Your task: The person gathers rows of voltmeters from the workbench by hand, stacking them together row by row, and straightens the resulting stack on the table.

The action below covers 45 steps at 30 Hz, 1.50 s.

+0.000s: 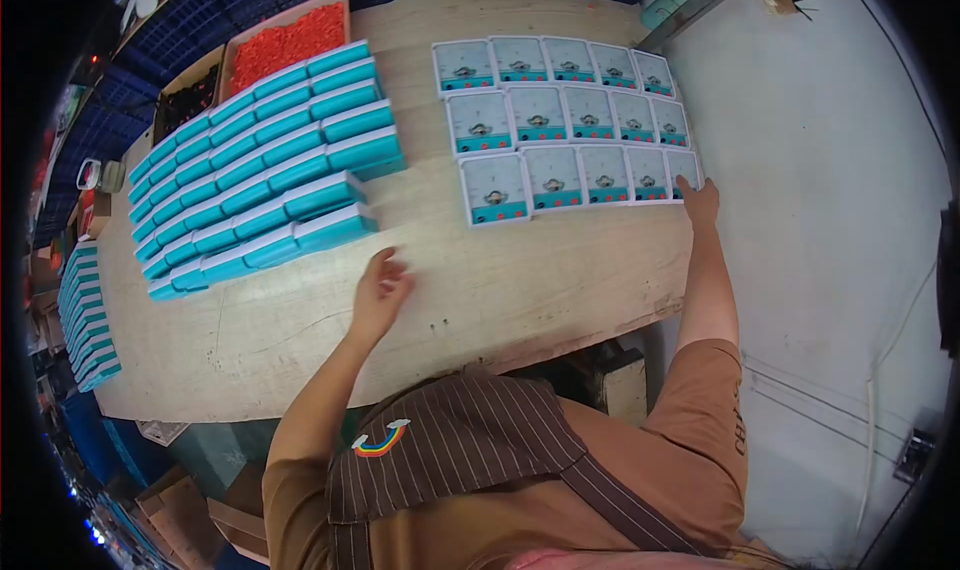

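Three rows of flat, white-edged square panels [538, 112] lie on the wooden table [520, 280], each with a teal lower band, a small silvery shape and red dots. At the near right corner of this layout, my right hand [702, 202] has its thumb and fingers on the edge of the end panel [683, 170]. Part of that panel is hidden by the fingers. My left hand [380, 295] hovers over the table in front of the teal stacks, slightly blurred, its fingers loosely bent and apart with nothing in them. Nearest to it are rows of teal-and-white boxes [335, 228].
Behind the teal rows stands a tray of small red pieces [290, 45], beside a box of dark pieces [190, 102]. Blue crates [250, 20] line the back. A striped teal-and-white stack [88, 315] is at the left edge. A white wall [820, 170] borders the right side.
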Each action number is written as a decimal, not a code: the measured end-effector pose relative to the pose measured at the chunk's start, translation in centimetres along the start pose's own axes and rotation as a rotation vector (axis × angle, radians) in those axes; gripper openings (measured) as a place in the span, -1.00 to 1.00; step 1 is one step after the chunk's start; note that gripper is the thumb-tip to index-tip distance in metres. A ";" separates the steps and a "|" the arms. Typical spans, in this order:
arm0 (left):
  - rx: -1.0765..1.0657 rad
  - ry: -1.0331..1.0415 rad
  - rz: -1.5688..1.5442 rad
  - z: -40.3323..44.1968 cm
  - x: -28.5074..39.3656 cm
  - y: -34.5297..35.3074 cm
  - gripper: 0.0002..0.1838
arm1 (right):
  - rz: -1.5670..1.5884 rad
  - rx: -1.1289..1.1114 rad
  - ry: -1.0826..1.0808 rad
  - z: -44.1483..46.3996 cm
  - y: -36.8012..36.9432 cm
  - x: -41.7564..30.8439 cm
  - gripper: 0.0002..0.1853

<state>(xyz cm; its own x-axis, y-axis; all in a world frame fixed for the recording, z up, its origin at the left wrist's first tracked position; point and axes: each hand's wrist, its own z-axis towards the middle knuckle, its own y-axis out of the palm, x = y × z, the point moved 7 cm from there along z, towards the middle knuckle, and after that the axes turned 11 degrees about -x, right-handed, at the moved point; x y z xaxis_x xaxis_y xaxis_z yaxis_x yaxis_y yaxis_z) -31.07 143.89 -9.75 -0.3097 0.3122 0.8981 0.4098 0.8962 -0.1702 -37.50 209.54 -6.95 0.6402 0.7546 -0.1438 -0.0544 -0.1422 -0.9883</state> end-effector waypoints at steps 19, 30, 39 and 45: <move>0.204 -0.077 0.619 -4.3 -1.5 2.3 -0.03 | 0.150 -0.269 -0.323 -16.8 5.3 -4.6 0.19; 0.533 -0.500 0.626 -14.0 -8.5 -11.2 0.29 | 0.129 -0.384 -0.197 -33.9 5.7 -16.8 0.33; 0.547 -0.499 0.643 -13.7 -7.3 -11.6 0.33 | 0.067 -0.474 -0.202 -34.5 6.0 -18.0 0.33; 0.611 -0.513 0.593 -18.6 -14.3 -23.2 0.28 | 0.088 -0.465 -0.518 -41.4 9.4 -25.0 0.20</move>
<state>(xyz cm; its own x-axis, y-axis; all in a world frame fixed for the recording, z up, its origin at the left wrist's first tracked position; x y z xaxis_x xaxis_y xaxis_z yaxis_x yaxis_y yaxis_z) -20.22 112.75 -11.14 -0.5904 0.7317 0.3405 0.1505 0.5143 -0.8443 -22.26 162.83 -10.54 0.1948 0.9194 -0.3418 0.3186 -0.3889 -0.8645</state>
